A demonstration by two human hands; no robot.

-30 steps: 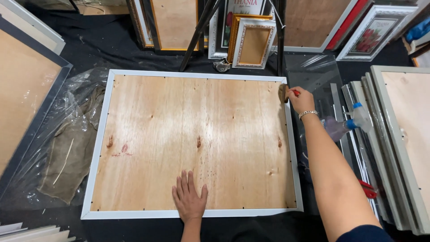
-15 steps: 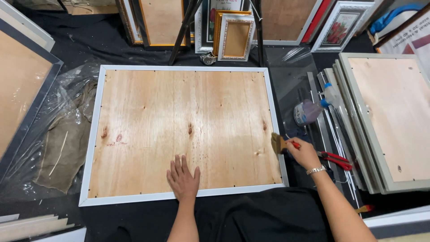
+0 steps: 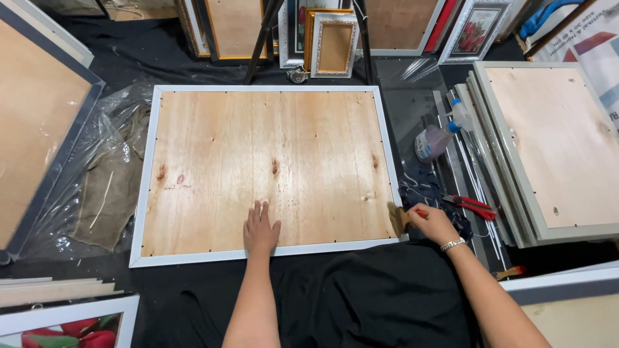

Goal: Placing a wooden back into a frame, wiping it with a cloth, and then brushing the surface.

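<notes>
A large white picture frame (image 3: 145,174) lies face down on black cloth, its plywood backing board (image 3: 271,161) facing up. My left hand (image 3: 260,231) rests flat on the board near its front edge, fingers spread. My right hand (image 3: 433,223) grips a small paintbrush (image 3: 401,218) with a red handle, its bristles touching the frame's front right corner.
A spray bottle (image 3: 438,136) and red-handled pliers (image 3: 471,205) lie right of the frame beside dark cloth. Stacked frames with plywood backs (image 3: 554,148) stand at the right, more frames along the back and left. Crumpled plastic wrap (image 3: 90,180) lies at left.
My right hand has drawn the brush down the frame's right edge from the far corner to the front right corner. The left hand stays pressed on the board.
</notes>
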